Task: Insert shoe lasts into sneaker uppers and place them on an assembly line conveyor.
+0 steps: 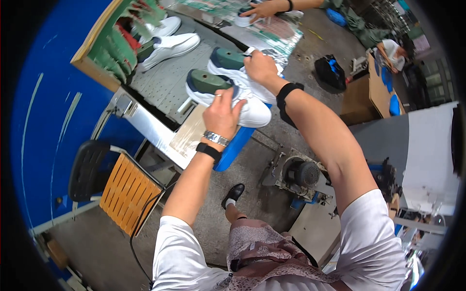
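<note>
Two white sneakers on dark green lasts lie side by side on the grey perforated work surface (pixel 167 80). My left hand (pixel 222 114) grips the nearer sneaker (pixel 255 114) across its middle. My right hand (pixel 259 67) is closed on the farther sneaker (pixel 228 65) near its upper, with a thin dark tool showing at the fingertips. I wear a watch and a black band on the left wrist and a black band on the right.
Two more white sneakers (pixel 170 46) lie further back beside a green rack (pixel 114 48). Another person's hand (pixel 262 9) works at the top edge. A wooden-slat stool (pixel 127 191), a black chair (pixel 87 169) and a motor (pixel 301 174) stand below the bench.
</note>
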Tool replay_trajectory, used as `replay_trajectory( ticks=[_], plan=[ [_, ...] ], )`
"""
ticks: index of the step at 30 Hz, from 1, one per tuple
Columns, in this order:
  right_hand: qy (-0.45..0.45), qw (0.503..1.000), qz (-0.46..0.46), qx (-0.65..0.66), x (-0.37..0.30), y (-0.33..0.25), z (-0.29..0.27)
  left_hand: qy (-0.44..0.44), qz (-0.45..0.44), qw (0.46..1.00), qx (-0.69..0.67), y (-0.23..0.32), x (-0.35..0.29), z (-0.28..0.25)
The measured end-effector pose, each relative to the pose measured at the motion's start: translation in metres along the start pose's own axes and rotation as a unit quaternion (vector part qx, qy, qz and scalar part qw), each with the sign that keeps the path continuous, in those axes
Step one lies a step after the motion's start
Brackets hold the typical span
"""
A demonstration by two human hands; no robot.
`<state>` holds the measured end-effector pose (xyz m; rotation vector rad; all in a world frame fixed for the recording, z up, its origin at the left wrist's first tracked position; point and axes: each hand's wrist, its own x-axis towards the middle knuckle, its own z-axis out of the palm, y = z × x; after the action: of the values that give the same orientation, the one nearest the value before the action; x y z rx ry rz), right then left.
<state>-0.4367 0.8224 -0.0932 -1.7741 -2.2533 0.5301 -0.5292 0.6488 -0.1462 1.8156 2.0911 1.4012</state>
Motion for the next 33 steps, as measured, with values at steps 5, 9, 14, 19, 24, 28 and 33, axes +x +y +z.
replay_trajectory(
  ticks=[5, 9, 14, 19, 24, 28, 33],
  plan=[
    [0.099, 0.983, -0.062, 0.143, -0.057, 0.064, 0.008, -0.036, 0.002, 0.999, -0.007, -0.039, 0.001, 0.016],
    [0.131, 0.924, 0.011, 0.359, -0.206, 0.120, -0.027, -0.054, -0.098, 0.993, -0.029, -0.064, -0.024, -0.015],
    [0.128, 0.873, 0.189, 0.431, -0.438, 0.209, -0.124, -0.116, -0.096, 0.984, -0.095, -0.059, -0.054, -0.057],
    [0.320, 0.788, 0.398, 0.343, -0.666, 0.275, -0.156, -0.115, -0.052, 0.991, 0.052, 0.029, -0.076, -0.068],
    [0.471, 0.661, 0.536, 0.233, -0.848, 0.363, -0.174, -0.175, -0.098, 0.978, -0.055, 0.078, -0.142, -0.071],
    [0.543, 0.581, 0.530, 0.295, -0.946, 0.453, -0.165, -0.295, -0.174, 0.927, -0.151, 0.217, -0.235, -0.074],
    [0.301, 0.703, 0.644, 0.006, -1.006, 0.515, -0.148, -0.406, -0.181, 0.858, -0.258, 0.383, -0.330, -0.063]
  ],
)
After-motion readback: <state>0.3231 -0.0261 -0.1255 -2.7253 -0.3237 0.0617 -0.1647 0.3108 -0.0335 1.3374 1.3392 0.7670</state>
